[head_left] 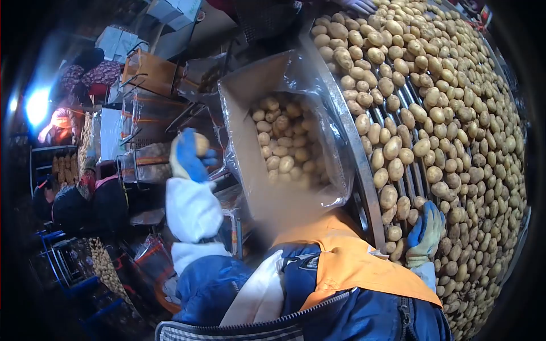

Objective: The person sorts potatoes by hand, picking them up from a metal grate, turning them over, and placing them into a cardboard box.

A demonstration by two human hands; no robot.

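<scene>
My left hand (189, 160), in a pale glove with a blue coating, is raised left of the box, its fingers closed around a potato (201, 144). My right hand (425, 234), in a matching glove, lies among the potatoes (449, 187) on the roller conveyor (418, 165), its fingers stretched out beside one potato. Between my hands stands a cardboard box (242, 136) with a clear plastic liner (335, 190). Several potatoes (284, 142) fill its bottom. A brown blur covers the box's near end.
A metal rail (347, 125) divides the box from the conveyor. To the left are lined crates (151, 108) on a rack and white boxes (116, 42). Other people (111, 199) are at the left, and a co-worker's gloved hand (361, 5) is at the top.
</scene>
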